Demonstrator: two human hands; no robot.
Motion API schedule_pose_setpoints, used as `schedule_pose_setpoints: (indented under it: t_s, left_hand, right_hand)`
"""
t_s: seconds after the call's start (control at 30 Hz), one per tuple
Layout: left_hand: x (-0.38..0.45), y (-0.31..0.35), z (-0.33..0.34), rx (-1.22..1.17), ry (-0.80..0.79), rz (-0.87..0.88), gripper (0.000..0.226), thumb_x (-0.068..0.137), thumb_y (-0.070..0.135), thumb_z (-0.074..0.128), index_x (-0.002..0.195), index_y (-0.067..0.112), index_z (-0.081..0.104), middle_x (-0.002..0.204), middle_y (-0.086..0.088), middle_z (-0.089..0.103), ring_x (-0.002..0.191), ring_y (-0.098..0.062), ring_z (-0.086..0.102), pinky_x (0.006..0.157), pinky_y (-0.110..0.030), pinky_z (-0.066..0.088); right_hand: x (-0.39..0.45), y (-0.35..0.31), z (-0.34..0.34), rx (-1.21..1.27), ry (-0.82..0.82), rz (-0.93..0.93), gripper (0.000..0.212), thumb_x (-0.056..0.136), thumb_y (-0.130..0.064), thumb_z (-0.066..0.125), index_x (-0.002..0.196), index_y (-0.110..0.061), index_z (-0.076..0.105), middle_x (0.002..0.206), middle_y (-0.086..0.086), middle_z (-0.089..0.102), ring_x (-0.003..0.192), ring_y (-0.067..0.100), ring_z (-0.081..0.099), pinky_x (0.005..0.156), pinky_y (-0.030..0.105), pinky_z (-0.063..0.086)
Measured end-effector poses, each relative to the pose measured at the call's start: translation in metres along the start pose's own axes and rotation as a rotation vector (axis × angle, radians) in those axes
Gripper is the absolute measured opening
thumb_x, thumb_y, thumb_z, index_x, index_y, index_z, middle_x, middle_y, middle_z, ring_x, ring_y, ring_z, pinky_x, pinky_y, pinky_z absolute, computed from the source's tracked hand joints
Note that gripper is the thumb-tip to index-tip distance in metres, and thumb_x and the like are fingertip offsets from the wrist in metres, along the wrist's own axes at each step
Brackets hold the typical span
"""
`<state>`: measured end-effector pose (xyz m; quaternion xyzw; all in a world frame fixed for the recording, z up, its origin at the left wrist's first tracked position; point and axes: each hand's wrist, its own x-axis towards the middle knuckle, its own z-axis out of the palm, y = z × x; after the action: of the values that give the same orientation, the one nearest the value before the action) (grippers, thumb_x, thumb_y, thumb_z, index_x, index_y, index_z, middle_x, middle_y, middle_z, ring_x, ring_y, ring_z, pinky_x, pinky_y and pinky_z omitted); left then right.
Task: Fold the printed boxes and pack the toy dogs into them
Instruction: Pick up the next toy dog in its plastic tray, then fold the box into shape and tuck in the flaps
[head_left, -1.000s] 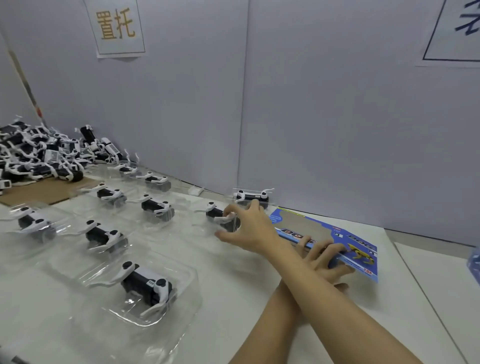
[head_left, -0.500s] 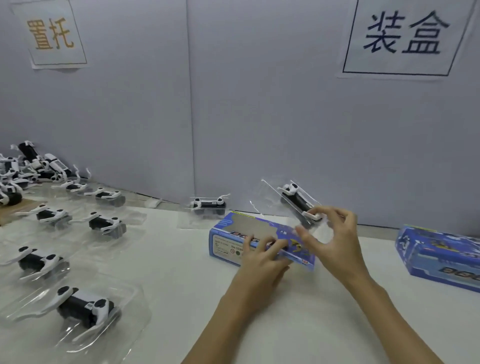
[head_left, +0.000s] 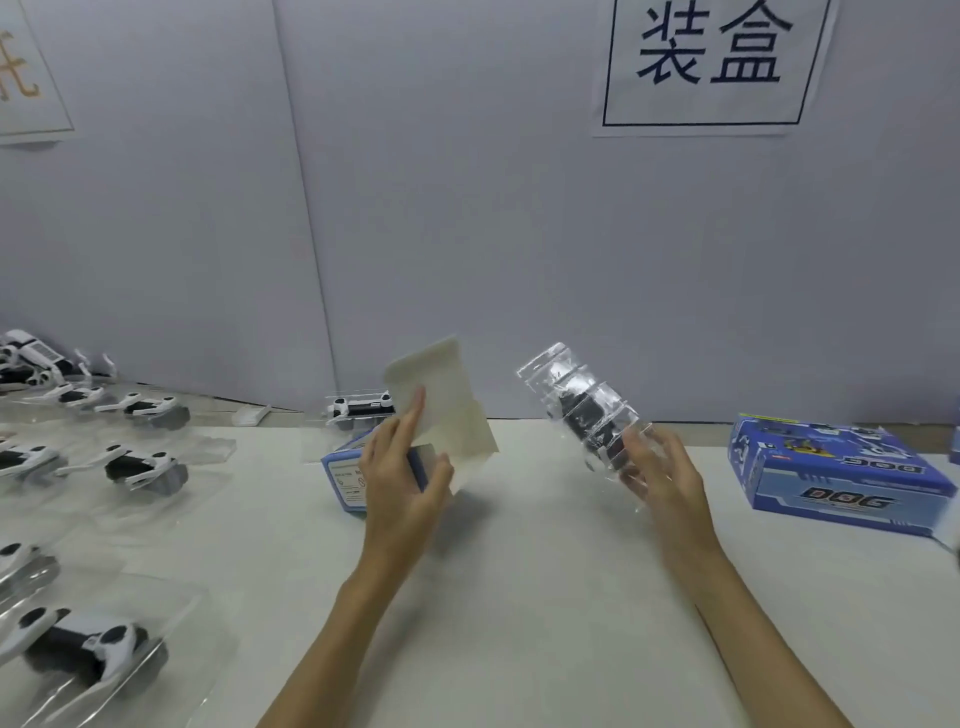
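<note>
Above the middle of a white worktop (head_left: 519, 597), two bare hands work apart, with bare surface between and below them. Left hand (head_left: 402, 475) grasps a blue printed box (head_left: 345, 475), its pale flap (head_left: 441, 405) raised and tilted; the box's far end rests on the worktop. Right hand (head_left: 662, 475) pinches a clear tray (head_left: 582, 410) holding a black-and-white toy dog, lifted and tilted. At the right edge lies a folded box (head_left: 836, 475) marked DOG. More dogs in trays (head_left: 140, 467) line the left side.
</note>
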<state>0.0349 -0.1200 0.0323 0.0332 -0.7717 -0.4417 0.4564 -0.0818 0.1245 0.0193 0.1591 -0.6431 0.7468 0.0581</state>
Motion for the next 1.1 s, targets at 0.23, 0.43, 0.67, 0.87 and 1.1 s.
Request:
schedule_pose_setpoints:
  t_s: [0.23, 0.43, 0.67, 0.87, 1.1]
  left_hand:
    - [0.011, 0.010, -0.013, -0.089, -0.064, -0.144, 0.080, 0.082, 0.019, 0.040, 0.160, 0.033, 0.030, 0.107, -0.011, 0.045, 0.102, -0.022, 0.044, 0.105, -0.036, 0.032]
    - [0.011, 0.011, -0.015, -0.108, -0.128, -0.163, 0.076, 0.085, 0.022, 0.036, 0.159, 0.036, 0.031, 0.120, 0.006, 0.050, 0.113, -0.020, 0.046, 0.115, -0.043, 0.031]
    - [0.007, 0.007, -0.019, -0.105, -0.136, -0.169, 0.074, 0.085, 0.018, 0.040, 0.157, 0.036, 0.037, 0.116, 0.007, 0.051, 0.114, -0.022, 0.049, 0.118, -0.058, 0.032]
    - [0.003, 0.006, -0.010, 0.040, -0.139, -0.054, 0.079, 0.081, 0.013, 0.041, 0.155, 0.037, 0.035, 0.114, -0.003, 0.051, 0.105, -0.001, 0.043, 0.111, -0.018, 0.019]
    - [-0.009, 0.007, -0.005, 0.243, -0.384, 0.121, 0.077, 0.086, 0.023, 0.043, 0.160, 0.040, 0.028, 0.108, 0.039, 0.038, 0.107, -0.005, 0.039, 0.112, -0.037, 0.029]
  right_hand:
    - [-0.012, -0.024, 0.013, 0.199, -0.227, 0.030, 0.034, 0.074, -0.057, 0.070, 0.102, -0.039, 0.075, 0.098, -0.009, 0.073, 0.088, 0.010, 0.067, 0.087, 0.031, 0.054]
    - [-0.020, -0.033, 0.021, 0.206, -0.344, 0.048, 0.021, 0.085, -0.040, 0.064, 0.102, -0.032, 0.074, 0.101, -0.006, 0.073, 0.089, 0.011, 0.070, 0.082, 0.025, 0.054]
    - [-0.027, -0.024, 0.023, -0.385, -0.288, -0.255, 0.045, 0.073, -0.059, 0.071, 0.114, -0.042, 0.064, 0.126, -0.007, 0.052, 0.124, 0.004, 0.056, 0.107, 0.023, 0.042]
    - [-0.029, -0.023, 0.023, -0.624, -0.289, -0.385, 0.048, 0.072, -0.062, 0.070, 0.117, -0.049, 0.059, 0.134, -0.019, 0.035, 0.135, -0.002, 0.039, 0.102, 0.013, 0.033]
    - [-0.039, -0.028, 0.034, -0.723, -0.387, -0.348, 0.053, 0.074, -0.068, 0.063, 0.124, -0.052, 0.050, 0.134, -0.016, 0.030, 0.136, 0.002, 0.033, 0.100, 0.021, 0.037]
